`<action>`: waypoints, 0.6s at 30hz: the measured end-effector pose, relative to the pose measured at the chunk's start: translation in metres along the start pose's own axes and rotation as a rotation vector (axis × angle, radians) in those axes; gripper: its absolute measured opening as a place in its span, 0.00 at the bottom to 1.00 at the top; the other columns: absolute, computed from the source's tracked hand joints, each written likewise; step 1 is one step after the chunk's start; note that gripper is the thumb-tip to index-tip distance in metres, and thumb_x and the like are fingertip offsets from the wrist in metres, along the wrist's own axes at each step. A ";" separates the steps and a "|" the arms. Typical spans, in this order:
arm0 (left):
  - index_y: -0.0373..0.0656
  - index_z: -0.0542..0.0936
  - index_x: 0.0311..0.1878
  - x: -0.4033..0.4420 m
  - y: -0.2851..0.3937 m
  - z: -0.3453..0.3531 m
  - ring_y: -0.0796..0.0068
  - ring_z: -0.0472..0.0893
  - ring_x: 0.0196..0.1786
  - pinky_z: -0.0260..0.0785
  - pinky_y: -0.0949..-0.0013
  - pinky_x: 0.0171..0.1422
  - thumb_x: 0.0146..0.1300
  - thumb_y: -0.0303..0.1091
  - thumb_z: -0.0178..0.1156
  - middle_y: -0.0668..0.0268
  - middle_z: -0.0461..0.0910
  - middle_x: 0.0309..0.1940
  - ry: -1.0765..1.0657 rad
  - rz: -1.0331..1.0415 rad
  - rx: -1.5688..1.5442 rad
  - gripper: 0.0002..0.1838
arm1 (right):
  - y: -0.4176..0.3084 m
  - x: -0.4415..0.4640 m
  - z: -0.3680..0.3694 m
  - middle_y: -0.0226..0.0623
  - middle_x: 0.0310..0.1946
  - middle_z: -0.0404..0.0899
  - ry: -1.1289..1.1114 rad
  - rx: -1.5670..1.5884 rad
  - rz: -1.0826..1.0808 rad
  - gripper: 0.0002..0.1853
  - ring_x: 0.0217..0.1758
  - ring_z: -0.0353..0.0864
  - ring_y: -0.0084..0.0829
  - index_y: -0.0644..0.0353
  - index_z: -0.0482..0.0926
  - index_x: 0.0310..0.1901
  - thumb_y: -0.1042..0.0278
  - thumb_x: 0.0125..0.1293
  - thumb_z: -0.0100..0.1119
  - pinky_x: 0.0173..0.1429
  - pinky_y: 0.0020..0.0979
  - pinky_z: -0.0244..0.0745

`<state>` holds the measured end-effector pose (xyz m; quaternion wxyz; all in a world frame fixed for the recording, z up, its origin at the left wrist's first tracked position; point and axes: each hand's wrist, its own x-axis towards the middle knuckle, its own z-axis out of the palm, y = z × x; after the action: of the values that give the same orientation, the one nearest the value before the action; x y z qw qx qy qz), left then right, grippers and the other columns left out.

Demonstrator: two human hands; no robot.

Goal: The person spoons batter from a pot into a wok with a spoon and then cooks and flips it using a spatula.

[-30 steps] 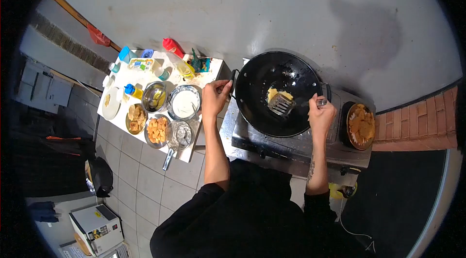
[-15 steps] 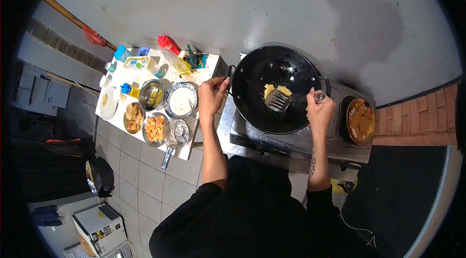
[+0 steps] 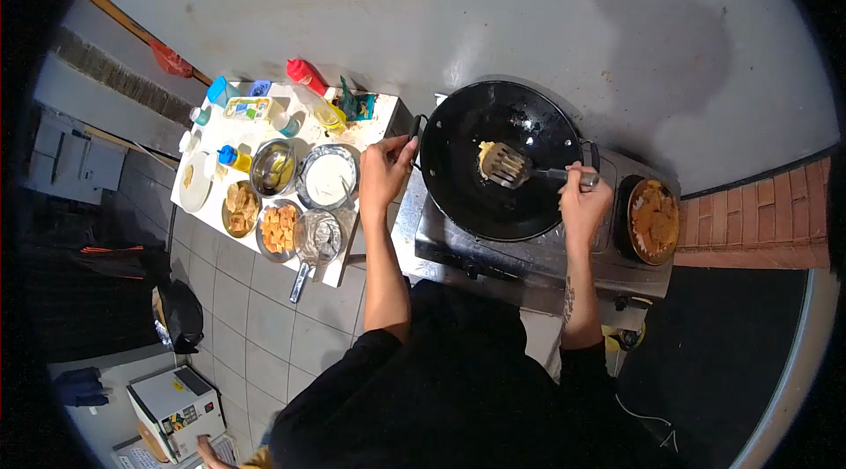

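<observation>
Steadying the black wok [image 3: 538, 130] by its side handle [image 3: 416, 128], the left hand [image 3: 385, 171] has its grip drawn together there, thumb and fingers pinching. The right hand [image 3: 584, 204] has its grip closed around the handle of a slotted spatula [image 3: 509, 167], whose head lies against a small yellow food portion [image 3: 484, 152] inside the wok, near its middle. The wok sits on the metal stove [image 3: 542, 262].

That portion looks partway through cooking: it is pale and soft-looking, and none of it has been lifted out. To the right, a round dish [image 3: 641, 250] holds orange-brown food [image 3: 655, 218] that looks already cooked. On the white surface [image 3: 236, 136] to the left, orange cubes [image 3: 279, 227], browned pieces [image 3: 240, 207] and a bowl of white creamy mixture [image 3: 328, 180] stand apart from the wok, beside a saucepan [image 3: 319, 240]; whether they are finished I cannot tell. Another person's hand [image 3: 210, 451] shows at lower left, well apart from the stove.
</observation>
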<state>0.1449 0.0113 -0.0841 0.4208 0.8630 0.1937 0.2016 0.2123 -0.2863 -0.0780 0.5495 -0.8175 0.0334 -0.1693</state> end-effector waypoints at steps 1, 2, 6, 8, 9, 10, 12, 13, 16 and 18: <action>0.29 0.84 0.46 0.000 0.001 0.000 0.72 0.81 0.26 0.73 0.68 0.35 0.63 0.40 0.67 0.54 0.84 0.25 -0.003 -0.015 -0.026 0.19 | 0.001 0.001 0.002 0.38 0.12 0.75 0.000 0.000 -0.001 0.18 0.17 0.74 0.23 0.69 0.77 0.22 0.65 0.67 0.61 0.26 0.32 0.65; 0.28 0.84 0.46 0.000 0.002 0.000 0.73 0.81 0.26 0.73 0.68 0.34 0.64 0.39 0.67 0.54 0.85 0.25 -0.006 -0.030 -0.052 0.19 | 0.002 0.002 0.004 0.39 0.12 0.75 -0.022 -0.067 -0.043 0.16 0.16 0.75 0.27 0.69 0.78 0.23 0.66 0.66 0.60 0.27 0.33 0.66; 0.28 0.84 0.45 -0.002 0.004 0.000 0.75 0.80 0.25 0.72 0.69 0.33 0.64 0.39 0.67 0.55 0.85 0.25 0.012 -0.031 -0.085 0.19 | -0.002 0.001 0.008 0.41 0.21 0.80 -0.086 -0.098 -0.204 0.09 0.22 0.79 0.33 0.69 0.80 0.27 0.73 0.62 0.62 0.32 0.32 0.70; 0.29 0.84 0.45 -0.003 0.006 -0.001 0.76 0.79 0.24 0.71 0.70 0.33 0.65 0.39 0.67 0.57 0.84 0.24 0.002 -0.040 -0.067 0.18 | 0.003 0.002 0.007 0.40 0.28 0.83 -0.171 0.068 -0.281 0.07 0.28 0.80 0.29 0.70 0.80 0.27 0.76 0.60 0.64 0.35 0.26 0.71; 0.29 0.84 0.45 -0.002 0.006 -0.001 0.76 0.79 0.24 0.71 0.70 0.33 0.65 0.39 0.67 0.57 0.84 0.24 0.001 -0.040 -0.067 0.18 | 0.005 0.000 0.004 0.40 0.28 0.83 -0.170 0.067 -0.281 0.07 0.28 0.80 0.29 0.70 0.80 0.27 0.76 0.60 0.64 0.35 0.26 0.71; 0.29 0.85 0.45 -0.001 0.005 -0.001 0.77 0.79 0.24 0.71 0.70 0.32 0.65 0.39 0.66 0.58 0.84 0.23 -0.011 -0.046 -0.090 0.18 | 0.001 -0.003 0.000 0.39 0.27 0.82 -0.309 0.103 -0.217 0.08 0.28 0.80 0.26 0.70 0.80 0.27 0.75 0.62 0.65 0.35 0.25 0.70; 0.30 0.85 0.45 0.000 0.005 -0.001 0.78 0.78 0.23 0.70 0.70 0.31 0.65 0.39 0.66 0.59 0.83 0.22 -0.029 -0.052 -0.112 0.18 | -0.004 -0.006 -0.006 0.38 0.24 0.81 -0.552 0.115 -0.182 0.11 0.28 0.79 0.21 0.71 0.80 0.27 0.74 0.66 0.64 0.33 0.25 0.69; 0.30 0.85 0.45 0.000 0.005 -0.001 0.79 0.77 0.23 0.69 0.71 0.31 0.65 0.38 0.66 0.60 0.82 0.21 -0.024 -0.047 -0.096 0.17 | -0.008 -0.007 -0.007 0.38 0.24 0.81 -0.548 0.113 -0.179 0.11 0.28 0.79 0.21 0.71 0.80 0.27 0.74 0.66 0.64 0.33 0.25 0.69; 0.30 0.85 0.45 0.002 0.007 -0.001 0.79 0.77 0.22 0.69 0.71 0.30 0.65 0.39 0.66 0.61 0.82 0.20 -0.023 -0.032 -0.075 0.17 | -0.011 -0.008 -0.006 0.36 0.23 0.80 -0.506 0.098 -0.280 0.13 0.24 0.74 0.19 0.71 0.79 0.27 0.74 0.69 0.61 0.29 0.25 0.65; 0.30 0.85 0.44 0.002 0.006 -0.002 0.78 0.77 0.22 0.68 0.70 0.30 0.65 0.39 0.66 0.61 0.81 0.19 -0.024 -0.026 -0.067 0.17 | -0.011 -0.009 -0.009 0.36 0.22 0.80 -0.486 0.126 -0.218 0.13 0.24 0.73 0.18 0.71 0.79 0.27 0.73 0.70 0.60 0.29 0.25 0.65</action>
<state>0.1469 0.0101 -0.0783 0.4543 0.8483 0.1929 0.1919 0.1993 -0.2880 -0.0670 0.5698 -0.7971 -0.1981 -0.0279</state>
